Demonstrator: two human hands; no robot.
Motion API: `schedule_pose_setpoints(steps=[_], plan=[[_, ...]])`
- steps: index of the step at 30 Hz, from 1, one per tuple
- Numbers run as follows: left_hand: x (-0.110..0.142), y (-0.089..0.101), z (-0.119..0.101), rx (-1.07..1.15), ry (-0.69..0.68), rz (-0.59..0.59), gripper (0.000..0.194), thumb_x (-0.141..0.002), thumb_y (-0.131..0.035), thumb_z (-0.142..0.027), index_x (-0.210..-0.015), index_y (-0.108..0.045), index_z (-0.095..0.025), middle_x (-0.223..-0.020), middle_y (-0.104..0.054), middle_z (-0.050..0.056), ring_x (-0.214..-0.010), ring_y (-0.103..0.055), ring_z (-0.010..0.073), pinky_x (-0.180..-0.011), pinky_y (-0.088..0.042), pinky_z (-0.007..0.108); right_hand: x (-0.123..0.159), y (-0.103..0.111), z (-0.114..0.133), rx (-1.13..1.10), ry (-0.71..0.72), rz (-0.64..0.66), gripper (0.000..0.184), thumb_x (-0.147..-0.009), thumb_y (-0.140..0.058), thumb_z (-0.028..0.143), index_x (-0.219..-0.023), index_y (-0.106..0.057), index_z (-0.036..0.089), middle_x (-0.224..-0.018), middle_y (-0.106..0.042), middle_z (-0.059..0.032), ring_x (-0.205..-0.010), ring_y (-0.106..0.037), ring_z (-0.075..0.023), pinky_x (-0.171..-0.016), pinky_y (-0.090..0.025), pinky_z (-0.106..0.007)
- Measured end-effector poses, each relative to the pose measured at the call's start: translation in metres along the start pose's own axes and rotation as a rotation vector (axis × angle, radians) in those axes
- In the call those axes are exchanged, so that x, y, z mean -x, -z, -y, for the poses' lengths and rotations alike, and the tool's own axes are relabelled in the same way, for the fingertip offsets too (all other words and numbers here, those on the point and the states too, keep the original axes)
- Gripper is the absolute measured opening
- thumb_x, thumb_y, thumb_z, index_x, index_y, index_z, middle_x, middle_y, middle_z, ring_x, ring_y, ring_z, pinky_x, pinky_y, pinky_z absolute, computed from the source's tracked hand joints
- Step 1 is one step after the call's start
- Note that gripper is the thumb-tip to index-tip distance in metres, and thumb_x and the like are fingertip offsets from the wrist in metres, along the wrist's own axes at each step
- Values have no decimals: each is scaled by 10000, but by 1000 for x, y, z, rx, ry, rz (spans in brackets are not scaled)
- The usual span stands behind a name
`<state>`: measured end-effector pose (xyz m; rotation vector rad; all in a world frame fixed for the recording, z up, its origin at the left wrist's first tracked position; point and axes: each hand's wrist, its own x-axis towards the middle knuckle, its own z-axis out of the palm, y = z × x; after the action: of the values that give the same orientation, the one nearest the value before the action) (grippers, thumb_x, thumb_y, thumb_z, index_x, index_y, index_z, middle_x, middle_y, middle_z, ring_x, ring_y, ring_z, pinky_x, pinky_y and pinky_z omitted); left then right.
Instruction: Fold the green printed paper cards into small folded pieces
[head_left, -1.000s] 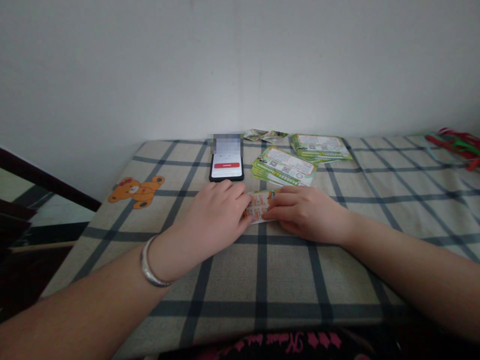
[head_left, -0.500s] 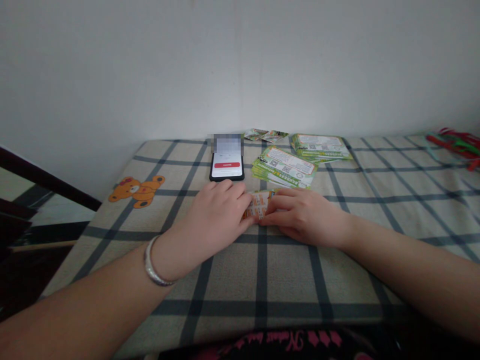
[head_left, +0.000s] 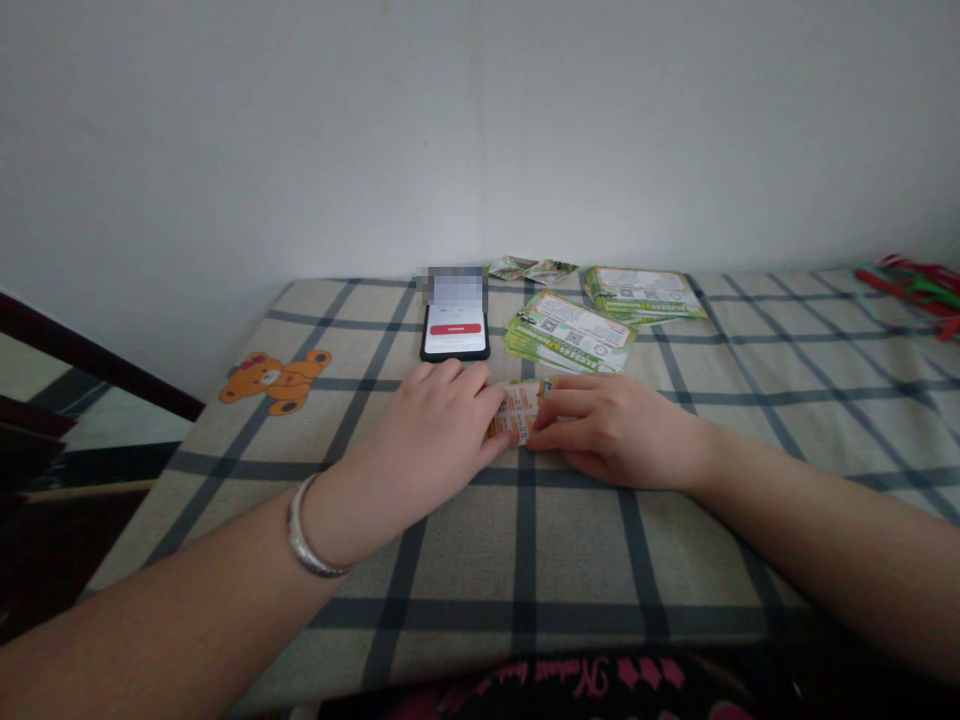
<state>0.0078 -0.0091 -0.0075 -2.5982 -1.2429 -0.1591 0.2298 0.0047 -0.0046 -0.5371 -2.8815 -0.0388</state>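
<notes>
Between my hands a printed card (head_left: 517,412) with orange and white patterning lies on the checked cloth, mostly covered by my fingers. My left hand (head_left: 442,420), with a silver bangle at the wrist, is closed over the card's left end. At the right end, my right hand (head_left: 607,430) grips the card with fingers and thumb drawn together. Just beyond my left fingertips lies a phone (head_left: 455,340) with a red button on its lit screen. A fanned stack of green and white cards (head_left: 574,330) rests past my right hand.
A second stack of green cards (head_left: 649,290) lies farther back, beside crumpled wrappers (head_left: 532,269) near the wall. An orange bear picture (head_left: 276,380) is at the left of the checked tablecloth (head_left: 465,560). Red and green strips (head_left: 915,290) lie at the far right.
My right hand has shifted very slightly to the right, showing a little more of the card between the hands. My left hand stays almost in place.
</notes>
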Motion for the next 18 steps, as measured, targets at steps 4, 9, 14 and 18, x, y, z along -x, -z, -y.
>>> schedule_pose_setpoints(steps=[4,9,14,18], plan=[[0,1,-1,-25,2,-7,296,-881,-581,-461,-977,-624,-184,-937,-612,65,-902,-554,268,-750,-383,396,3,3,-2,-12,-1,19,217,-912,-495,211,-1002,-691,209,-940,-646,-46,-838,-536,-187,-705,-402,-315],[1,2,0,-34,4,2,304,-879,-586,-467,-998,-616,-189,-950,-613,59,-915,-551,272,-757,-375,396,6,8,-3,-24,-3,37,226,-883,-493,181,-985,-693,209,-911,-633,-40,-800,-534,-171,-670,-386,-302],[1,3,-1,-35,19,24,300,-892,-564,-472,-999,-616,-197,-955,-611,58,-917,-552,279,-765,-373,407,8,14,-2,-42,-27,76,216,-839,-525,158,-948,-704,209,-893,-634,-38,-811,-543,-174,-672,-388,-296],[0,4,-1,-30,21,24,305,-888,-572,-475,-1002,-621,-197,-950,-614,58,-915,-553,274,-763,-367,398,9,16,-2,-36,-43,69,195,-838,-536,155,-915,-707,211,-881,-640,-31,-803,-549,-165,-665,-381,-288]])
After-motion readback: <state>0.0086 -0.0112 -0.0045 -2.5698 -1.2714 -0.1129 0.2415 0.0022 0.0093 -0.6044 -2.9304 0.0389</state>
